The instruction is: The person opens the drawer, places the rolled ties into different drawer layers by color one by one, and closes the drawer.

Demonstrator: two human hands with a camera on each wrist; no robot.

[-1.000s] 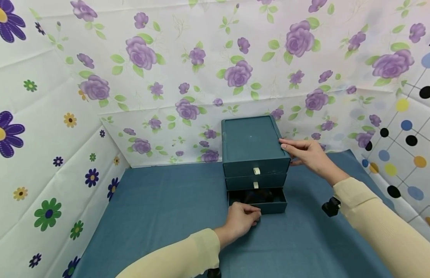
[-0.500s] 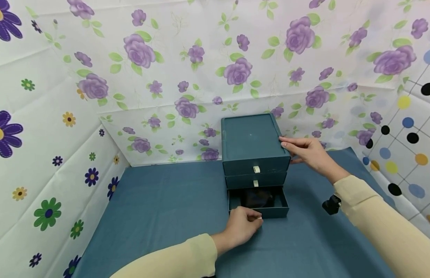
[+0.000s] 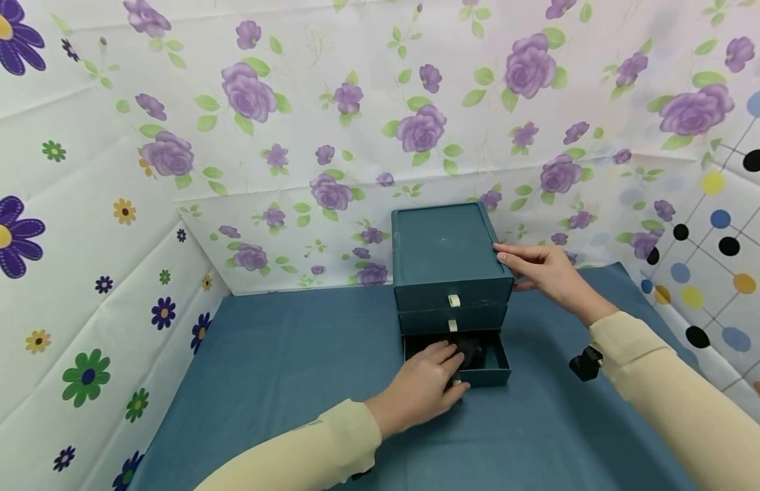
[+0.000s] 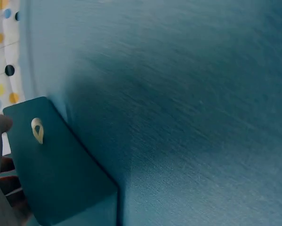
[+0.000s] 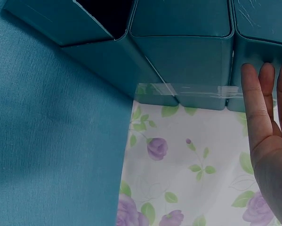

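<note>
A dark teal chest with three drawers stands on the cloth. Its bottom drawer is pulled out, and inside lies a dark object whose kind is not clear. Over the drawer's front is my left hand, its fingers extended inside, close to that object; whether they touch it is hidden. In the left wrist view the drawer front shows a pale loop pull. My right hand rests on the chest's right side and top edge; in the right wrist view its straight fingers lie against the side.
The two upper drawers are closed, each with a pale pull tab. Blue cloth covers the table. Floral sheeting stands close behind the chest, with patterned sheets on the left and right.
The bottom drawer has slid a little further out. My left hand has let go of its pull tab and moved up over the front into the drawer. The right hand has stayed on the chest.
</note>
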